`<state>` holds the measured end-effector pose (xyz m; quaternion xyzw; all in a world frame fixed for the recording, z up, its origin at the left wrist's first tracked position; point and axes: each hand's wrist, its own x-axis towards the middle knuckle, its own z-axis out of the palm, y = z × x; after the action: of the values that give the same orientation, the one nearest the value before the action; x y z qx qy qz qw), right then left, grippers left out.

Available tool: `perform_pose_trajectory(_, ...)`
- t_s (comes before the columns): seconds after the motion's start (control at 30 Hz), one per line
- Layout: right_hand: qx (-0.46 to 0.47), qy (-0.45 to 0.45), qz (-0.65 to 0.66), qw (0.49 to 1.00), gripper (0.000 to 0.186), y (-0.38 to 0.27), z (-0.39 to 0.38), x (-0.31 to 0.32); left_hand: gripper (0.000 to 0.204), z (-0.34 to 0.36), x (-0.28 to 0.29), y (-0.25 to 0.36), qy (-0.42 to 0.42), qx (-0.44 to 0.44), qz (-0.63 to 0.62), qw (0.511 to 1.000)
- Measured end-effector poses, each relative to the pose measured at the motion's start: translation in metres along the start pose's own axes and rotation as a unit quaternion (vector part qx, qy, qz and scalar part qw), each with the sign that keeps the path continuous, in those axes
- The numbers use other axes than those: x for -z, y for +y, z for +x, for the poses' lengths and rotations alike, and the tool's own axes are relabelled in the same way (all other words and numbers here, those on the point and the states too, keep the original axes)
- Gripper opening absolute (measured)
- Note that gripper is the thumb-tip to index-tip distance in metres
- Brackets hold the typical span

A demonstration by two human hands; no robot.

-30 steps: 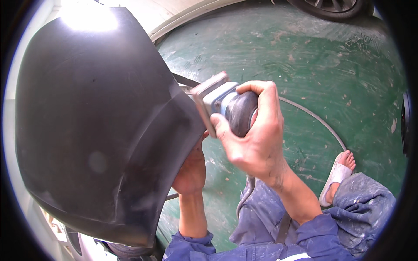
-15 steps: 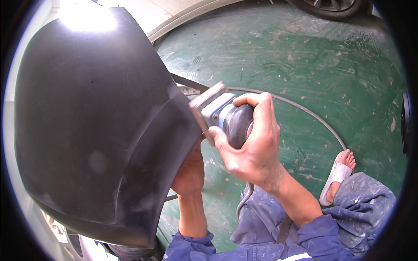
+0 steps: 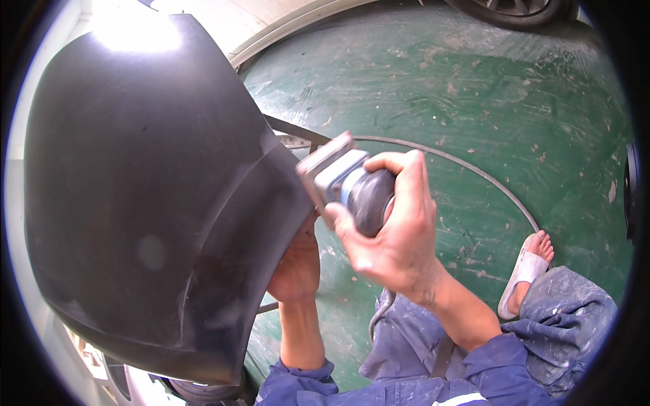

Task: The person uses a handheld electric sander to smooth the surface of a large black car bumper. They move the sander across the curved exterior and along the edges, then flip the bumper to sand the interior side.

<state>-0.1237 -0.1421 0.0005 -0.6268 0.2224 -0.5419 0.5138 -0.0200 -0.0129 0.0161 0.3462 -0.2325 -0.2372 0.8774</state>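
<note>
A large dark car hood point(image 3: 135, 203), curved and matte, fills the left side of the view. My right hand point(image 3: 399, 230) wraps round the black grip of a sander point(image 3: 359, 183). The sander is tilted on its side, its flat rectangular pad facing the hood's right edge; whether the pad touches that edge is hard to tell. Below the sander, my left hand point(image 3: 296, 271) reaches up behind the same edge. The hood hides most of its fingers, so its grip on the panel does not show.
A grey hose point(image 3: 467, 166) curves over the dusty green floor point(image 3: 487, 101) to my sandalled foot point(image 3: 528, 271). Dark stand bars point(image 3: 292, 127) show beside the hood. A car wheel point(image 3: 518, 12) is at the far right, and a pale car body point(image 3: 271, 20) at the top.
My right hand and the sander have shifted very slightly down and to the right. My left hand stays behind the hood's edge, almost unmoved.
</note>
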Motion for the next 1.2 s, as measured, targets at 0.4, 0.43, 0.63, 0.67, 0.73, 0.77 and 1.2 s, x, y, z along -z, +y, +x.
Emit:
perform_pose_trajectory(0.4, -0.05, -0.003, 0.023, 0.998, 0.056, -0.005, -0.004, -0.001, 0.064, 0.0, -0.002, 0.0, 0.034, 0.002, -0.007, 0.999)
perform_pose_trajectory(0.43, -0.066, -0.003, 0.014, 0.998, 0.056, -0.003, -0.002, -0.001, 0.064, 0.002, 0.005, 0.002, 0.001, 0.011, -0.001, 1.0)
perform_pose_trajectory(0.63, -0.033, 0.004, 0.023, 0.999, 0.057, -0.003, -0.004, -0.002, 0.065, -0.001, 0.006, 0.002, 0.003, 0.014, -0.014, 1.0)
perform_pose_trajectory(0.67, -0.037, 0.006, 0.023, 0.999, 0.057, -0.002, -0.004, -0.003, 0.065, -0.001, 0.005, 0.001, 0.015, 0.01, -0.033, 0.999)
perform_pose_trajectory(0.73, -0.043, 0.011, 0.025, 0.999, 0.057, 0.001, -0.004, -0.005, 0.066, 0.001, 0.006, 0.001, -0.003, 0.008, -0.008, 1.0)
perform_pose_trajectory(0.77, -0.06, 0.013, 0.02, 0.998, 0.057, 0.004, -0.001, -0.004, 0.066, 0.002, 0.007, 0.001, -0.013, 0.008, 0.005, 1.0)
perform_pose_trajectory(1.2, -0.079, 0.021, 0.007, 0.997, 0.054, 0.023, 0.002, 0.001, 0.073, 0.001, 0.028, 0.006, -0.053, -0.004, 0.077, 0.996)
